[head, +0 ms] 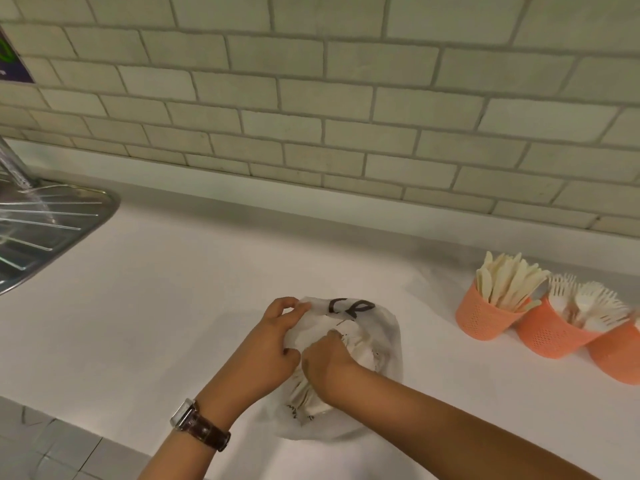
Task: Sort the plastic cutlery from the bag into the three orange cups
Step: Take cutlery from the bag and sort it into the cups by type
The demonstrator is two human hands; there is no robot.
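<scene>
A translucent white plastic bag (pixel 388 327) with black marker letters lies on the white counter (pixel 166 306), full of cream plastic cutlery. My left hand (pixel 277 344) pinches the bag's upper left edge. My right hand (pixel 329 362) is closed on a bundle of cutlery (pixel 360 344) at the bag's mouth. At the right stand three orange perforated cups in a row: the left cup (pixel 481 320) holds knives, the middle cup (pixel 554 336) holds forks, and the right cup (pixel 616 358) is cut off by the frame edge.
A steel sink drainboard (pixel 52 230) with a tap and running water sits at the far left. A tiled wall (pixel 329 98) backs the counter. The counter's front edge runs along the lower left, with floor tiles below.
</scene>
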